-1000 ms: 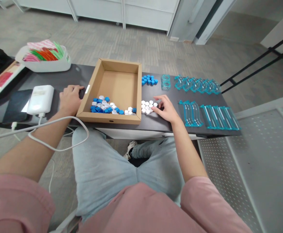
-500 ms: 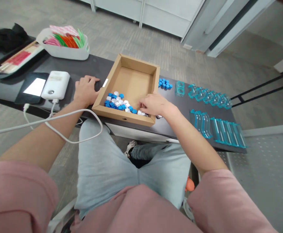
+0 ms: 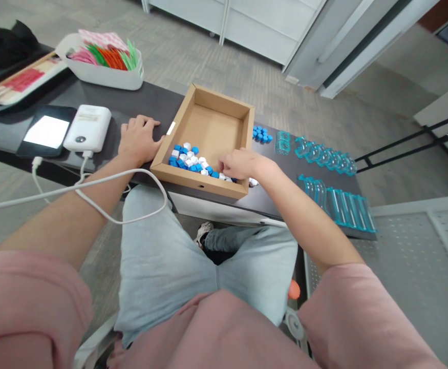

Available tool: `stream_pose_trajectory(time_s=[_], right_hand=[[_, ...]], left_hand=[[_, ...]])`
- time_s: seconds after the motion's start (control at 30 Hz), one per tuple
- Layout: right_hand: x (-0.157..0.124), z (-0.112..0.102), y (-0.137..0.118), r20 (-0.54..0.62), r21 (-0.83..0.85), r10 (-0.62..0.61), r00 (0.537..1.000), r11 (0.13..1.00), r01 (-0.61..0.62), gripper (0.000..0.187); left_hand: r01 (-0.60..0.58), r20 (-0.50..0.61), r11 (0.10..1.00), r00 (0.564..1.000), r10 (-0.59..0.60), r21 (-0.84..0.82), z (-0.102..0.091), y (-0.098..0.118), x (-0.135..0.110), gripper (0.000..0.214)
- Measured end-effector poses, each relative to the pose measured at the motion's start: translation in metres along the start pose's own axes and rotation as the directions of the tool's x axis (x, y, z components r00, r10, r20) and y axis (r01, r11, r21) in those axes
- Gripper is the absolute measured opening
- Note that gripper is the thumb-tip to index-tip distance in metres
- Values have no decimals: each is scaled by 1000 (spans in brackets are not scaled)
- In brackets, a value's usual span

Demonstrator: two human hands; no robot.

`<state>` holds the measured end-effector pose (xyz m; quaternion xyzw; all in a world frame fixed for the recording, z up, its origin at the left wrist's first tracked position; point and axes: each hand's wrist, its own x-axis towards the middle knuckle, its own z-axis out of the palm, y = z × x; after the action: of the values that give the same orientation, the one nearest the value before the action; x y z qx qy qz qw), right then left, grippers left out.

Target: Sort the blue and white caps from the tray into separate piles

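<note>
A shallow cardboard box (image 3: pixel 208 110) lies on a dark table (image 3: pixel 139 100), with several blue and white hexagonal pieces (image 3: pixel 189 158) along its near wall. My right hand (image 3: pixel 239 164) reaches over the box's near right corner, fingers curled down among the pieces; what they pinch is hidden. My left hand (image 3: pixel 137 138) rests flat on the table against the box's left wall, fingers spread. A few white pieces (image 3: pixel 253 181) lie on the table just right of the box, partly behind my right wrist.
A small group of blue pieces (image 3: pixel 262 135) and rows of clear teal curved and straight parts (image 3: pixel 325 156) lie to the right. To the left are a white power bank (image 3: pixel 87 128) with cable, a phone (image 3: pixel 47 133), a white bin of coloured sticks (image 3: pixel 104 64), and a tray (image 3: pixel 16 84).
My right hand left the white pieces on the table and moved left into the box's near right corner. My left hand stayed by the box. The view shifted.
</note>
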<state>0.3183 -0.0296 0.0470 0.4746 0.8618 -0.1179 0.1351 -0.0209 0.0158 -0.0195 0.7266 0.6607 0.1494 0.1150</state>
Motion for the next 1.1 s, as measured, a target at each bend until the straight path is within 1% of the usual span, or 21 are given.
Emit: stream_pose_trajectory(time_s=[0.1, 0.17, 0.27, 0.37, 0.43, 0.53, 0.63, 0.73, 0.8, 0.83, 0.9, 0.97, 1.0, 1.07, 1.1], right_hand=[[-9, -10, -6, 53, 74, 15, 999, 997, -19, 16], [-15, -12, -6, 59, 137, -29, 998, 990, 21, 19], [-21, -11, -3, 55, 227, -108, 993, 969, 93, 23], [-21, -7, 0, 31, 257, -158, 987, 955, 145, 23], [-21, -6, 2, -22, 247, -192, 981, 950, 192, 23], [-27, -7, 4, -151, 205, -225, 963, 945, 253, 28], [-42, -10, 8, -259, 170, -215, 942, 949, 264, 29], [-63, -14, 18, -352, 193, -194, 915, 942, 274, 24], [-81, -12, 30, -450, 245, -143, 882, 929, 276, 20], [-91, -8, 38, -509, 282, -91, 856, 922, 266, 17], [-110, 7, 56, -612, 379, 67, 788, 899, 218, 15], [-126, 33, 75, -661, 507, 273, 699, 849, 148, 20], [-132, 49, 83, -661, 573, 374, 651, 811, 116, 23], [-140, 83, 95, -628, 680, 538, 563, 731, 60, 31], [-141, 99, 98, -606, 715, 594, 529, 699, 34, 34]], left_hand=[[-4, 5, 999, 1000, 3, 35, -4, 6, -4, 82], [-1, 6, 999, 1000, 1, 49, -6, 10, -6, 80], [3, 13, 998, 1000, -3, 56, -9, 13, -8, 79], [3, 13, 998, 1000, -4, 56, -9, 13, -7, 79], [4, 8, 998, 1000, -5, 58, -8, 12, -6, 79], [1, 10, 998, 1000, -2, 67, -7, 10, -4, 79], [3, 16, 997, 1000, -4, 79, -6, 8, -3, 81], [7, 10, 996, 1000, -8, 84, -5, 6, -3, 82], [6, 2, 997, 1000, -6, 76, -4, 5, -2, 82], [7, -2, 997, 1000, -7, 73, -4, 4, -2, 83], [12, -4, 997, 1000, -12, 73, -3, 5, -1, 85], [19, -4, 997, 1000, -19, 81, -4, 5, -1, 86], [21, -4, 996, 1000, -21, 86, -4, 6, -1, 87], [19, 3, 995, 1000, -19, 97, -6, 7, -2, 90], [19, 8, 995, 1000, -19, 102, -6, 8, -2, 92]])
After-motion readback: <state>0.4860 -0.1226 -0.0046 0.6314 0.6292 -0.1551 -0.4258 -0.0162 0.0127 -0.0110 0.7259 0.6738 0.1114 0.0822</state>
